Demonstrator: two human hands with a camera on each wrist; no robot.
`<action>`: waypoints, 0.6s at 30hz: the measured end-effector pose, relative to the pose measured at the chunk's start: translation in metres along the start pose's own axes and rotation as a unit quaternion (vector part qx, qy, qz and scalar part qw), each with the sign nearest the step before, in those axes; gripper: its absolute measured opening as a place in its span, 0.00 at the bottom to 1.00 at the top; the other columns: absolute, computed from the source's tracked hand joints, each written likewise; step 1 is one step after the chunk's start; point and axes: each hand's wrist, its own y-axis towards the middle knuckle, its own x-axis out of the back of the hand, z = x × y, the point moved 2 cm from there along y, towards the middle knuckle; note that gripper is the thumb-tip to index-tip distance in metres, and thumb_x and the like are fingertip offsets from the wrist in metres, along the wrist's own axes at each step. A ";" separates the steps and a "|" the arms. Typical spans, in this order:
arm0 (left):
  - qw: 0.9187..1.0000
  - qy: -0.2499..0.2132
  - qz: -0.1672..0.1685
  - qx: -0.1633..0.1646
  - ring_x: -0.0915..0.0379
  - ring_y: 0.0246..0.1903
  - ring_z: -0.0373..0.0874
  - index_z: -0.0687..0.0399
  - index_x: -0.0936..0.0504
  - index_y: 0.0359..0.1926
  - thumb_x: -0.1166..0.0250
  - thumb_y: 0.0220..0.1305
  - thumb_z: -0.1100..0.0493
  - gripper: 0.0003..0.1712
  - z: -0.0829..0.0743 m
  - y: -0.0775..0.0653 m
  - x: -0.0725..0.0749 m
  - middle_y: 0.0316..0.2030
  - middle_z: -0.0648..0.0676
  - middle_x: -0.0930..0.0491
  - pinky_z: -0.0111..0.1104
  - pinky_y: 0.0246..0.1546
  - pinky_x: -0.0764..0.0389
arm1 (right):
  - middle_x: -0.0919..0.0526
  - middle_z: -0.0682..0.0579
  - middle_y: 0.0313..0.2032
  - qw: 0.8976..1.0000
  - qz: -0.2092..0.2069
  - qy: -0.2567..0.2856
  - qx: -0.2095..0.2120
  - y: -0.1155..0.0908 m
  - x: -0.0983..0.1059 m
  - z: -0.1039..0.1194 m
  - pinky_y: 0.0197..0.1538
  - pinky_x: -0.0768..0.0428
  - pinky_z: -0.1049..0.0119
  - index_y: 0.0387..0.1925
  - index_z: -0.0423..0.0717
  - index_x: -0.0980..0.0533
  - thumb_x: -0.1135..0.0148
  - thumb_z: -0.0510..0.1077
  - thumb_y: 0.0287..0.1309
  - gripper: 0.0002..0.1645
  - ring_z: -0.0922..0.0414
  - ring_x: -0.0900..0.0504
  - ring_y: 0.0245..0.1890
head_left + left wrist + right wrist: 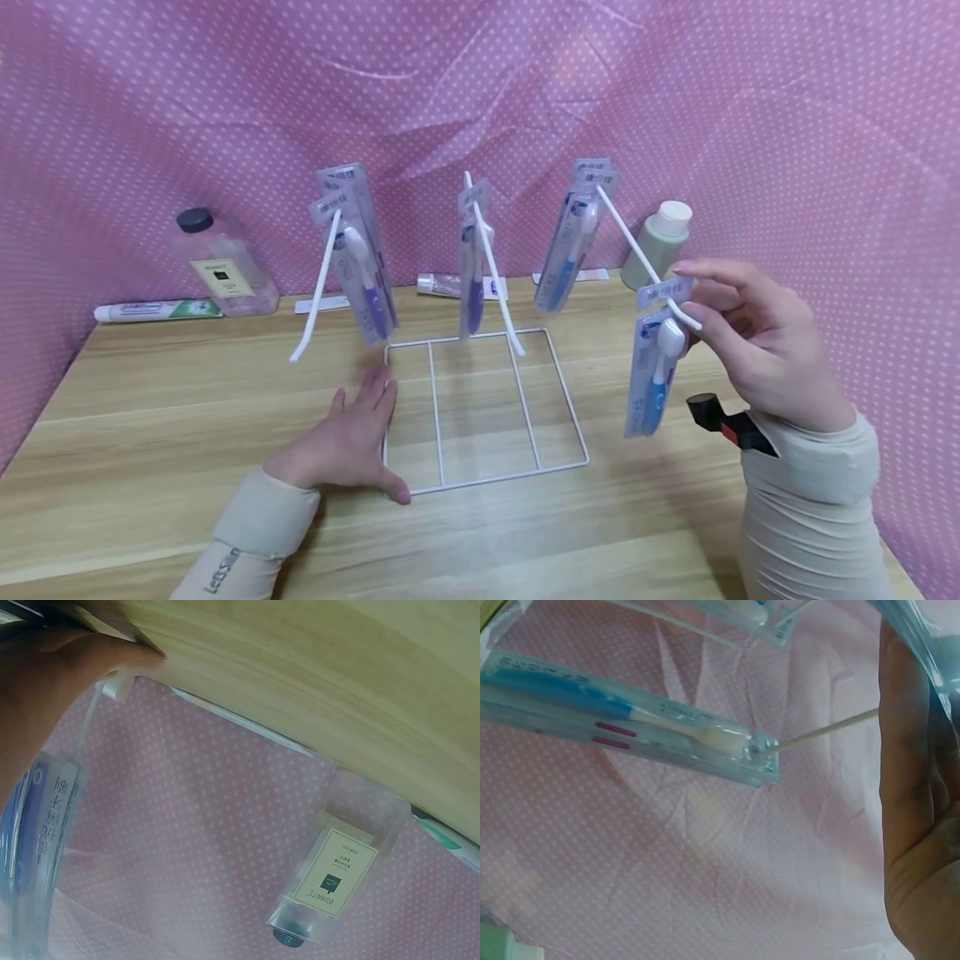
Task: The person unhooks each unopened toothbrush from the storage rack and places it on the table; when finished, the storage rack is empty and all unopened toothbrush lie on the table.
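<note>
My right hand (772,350) pinches the top card of a blue packaged toothbrush (651,375) at the tip of the right white hook (628,237). The hook's end shows in front of the card. Further back on that hook hang other blue packaged toothbrushes (566,258). My left hand (345,442) rests with spread fingers at the left side of the white wire rack base (513,477), thumb by its front corner. Purple packaged toothbrushes (367,275) hang on the left hook (318,292); another purple toothbrush (472,275) hangs on the middle hook (495,275).
Along the table's back edge stand a pink bottle (232,275) with a black cap and a green bottle (660,242) with a white cap. Toothpaste tubes lie there too, one white and green (150,311), one pinkish (442,285). Behind hangs a pink dotted cloth (262,108).
</note>
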 end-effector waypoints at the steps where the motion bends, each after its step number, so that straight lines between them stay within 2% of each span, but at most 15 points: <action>1: 1.000 -0.001 0.001 -0.001 0.67 0.83 0.72 0.78 0.54 0.81 0.16 0.29 0.23 0.94 0.000 0.000 0.000 0.82 0.77 0.67 0.79 0.72 0.58 | 0.08 0.49 0.42 1.000 0.006 0.007 -0.001 0.000 0.000 0.001 0.37 0.12 0.74 0.61 0.20 0.30 0.39 0.24 0.68 0.22 0.61 0.10 0.29; 10: 1.000 -0.005 0.008 0.007 0.68 0.83 0.72 0.76 0.55 0.81 0.16 0.29 0.23 0.94 0.001 0.000 0.002 0.82 0.77 0.69 0.78 0.73 0.59 | 0.08 0.48 0.45 0.999 0.034 0.016 0.009 -0.003 0.001 0.007 0.37 0.12 0.72 0.62 0.18 0.32 0.39 0.26 0.70 0.23 0.60 0.09 0.34; 15: 1.000 0.001 0.003 0.004 0.65 0.82 0.73 0.77 0.54 0.81 0.16 0.28 0.23 0.95 0.001 0.000 0.001 0.81 0.78 0.68 0.78 0.72 0.57 | 0.08 0.48 0.45 1.000 0.014 0.020 0.020 -0.005 0.000 0.012 0.38 0.12 0.74 0.60 0.18 0.30 0.37 0.27 0.69 0.22 0.61 0.09 0.34; 18: 1.000 0.002 0.006 0.004 0.66 0.82 0.73 0.77 0.54 0.81 0.16 0.28 0.23 0.95 0.001 0.001 0.000 0.82 0.77 0.68 0.78 0.73 0.58 | 0.08 0.46 0.43 0.998 -0.011 0.057 0.028 -0.007 -0.002 0.016 0.39 0.12 0.74 0.59 0.18 0.28 0.36 0.26 0.67 0.22 0.60 0.09 0.34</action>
